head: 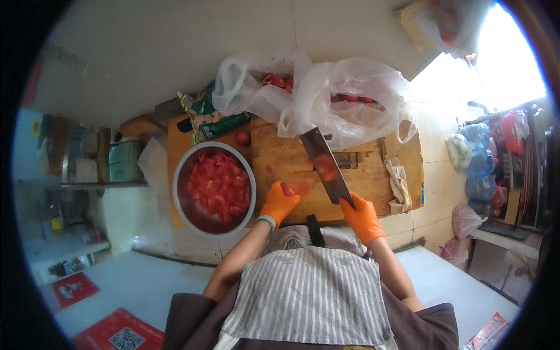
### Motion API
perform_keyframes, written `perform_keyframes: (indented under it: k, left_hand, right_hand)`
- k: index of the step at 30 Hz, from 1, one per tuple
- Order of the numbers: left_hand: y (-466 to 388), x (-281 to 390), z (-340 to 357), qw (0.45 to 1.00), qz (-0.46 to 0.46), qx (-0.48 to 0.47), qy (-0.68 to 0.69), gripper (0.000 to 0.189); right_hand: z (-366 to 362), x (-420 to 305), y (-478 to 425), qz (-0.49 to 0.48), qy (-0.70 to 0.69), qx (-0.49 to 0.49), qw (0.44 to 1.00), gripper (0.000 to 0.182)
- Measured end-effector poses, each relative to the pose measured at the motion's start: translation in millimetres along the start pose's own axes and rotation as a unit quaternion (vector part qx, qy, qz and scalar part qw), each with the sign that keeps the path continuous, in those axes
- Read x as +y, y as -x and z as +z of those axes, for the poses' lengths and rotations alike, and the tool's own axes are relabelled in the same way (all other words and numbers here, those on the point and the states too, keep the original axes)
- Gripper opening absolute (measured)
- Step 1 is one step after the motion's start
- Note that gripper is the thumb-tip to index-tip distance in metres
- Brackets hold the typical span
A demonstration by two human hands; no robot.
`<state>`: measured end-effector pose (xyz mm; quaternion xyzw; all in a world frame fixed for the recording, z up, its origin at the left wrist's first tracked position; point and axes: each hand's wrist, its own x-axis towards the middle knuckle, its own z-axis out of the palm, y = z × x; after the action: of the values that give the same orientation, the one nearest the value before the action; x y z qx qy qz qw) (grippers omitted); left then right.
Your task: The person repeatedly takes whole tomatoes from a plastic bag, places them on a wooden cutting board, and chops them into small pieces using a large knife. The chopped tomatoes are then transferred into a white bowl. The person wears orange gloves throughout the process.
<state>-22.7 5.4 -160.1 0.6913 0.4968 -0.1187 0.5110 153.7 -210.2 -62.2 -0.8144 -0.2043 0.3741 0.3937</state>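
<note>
On the wooden cutting board (280, 164) my left hand (280, 202), in an orange glove, grips a piece of tomato (287, 190). Also gloved in orange, my right hand (361, 218) holds a broad-bladed cleaver (326, 168) by its handle, its blade pointing up and left over the board. A steel bowl (180, 218) of cut tomato pieces (217, 186) stands to the left of my left hand. One whole tomato (243, 137) lies just beyond the bowl's upper right rim. Wet red juice marks the board between my hands.
Two clear plastic bags (262, 98) (363, 83) with red tomatoes or tomato pieces lie at the board's far edge. A green printed package (225, 126) is at the far left. A crumpled cloth (398, 186) lies on the board's right side. Shelves (103, 184) stand further left.
</note>
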Motion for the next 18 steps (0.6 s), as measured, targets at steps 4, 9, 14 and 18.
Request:
perform_keyframes:
  k: [4,9,14,18]
  left_hand:
    - [-23.8,-7.1,30.5,0.970,0.080,0.074,0.218,0.070]
    - [-19.4,-10.5,32.9,0.971,0.085,0.174,0.143,0.065]
    - [-1.2,-9.8,27.4,0.960,0.088,0.209,0.166,0.065]
    - [-3.8,-5.1,30.7,0.957,0.071,0.224,0.170,0.060]
  right_hand:
    - [21.9,-1.4,-13.2,-0.017,0.014,-0.012,1.000,0.028]
    - [52.8,-4.3,-31.0,-0.048,0.097,-0.023,0.994,0.029]
    - [71.3,-8.9,-29.3,-0.135,0.202,-0.014,0.970,0.031]
    - [69.8,-13.7,-29.3,-0.093,0.265,-0.054,0.958,0.036]
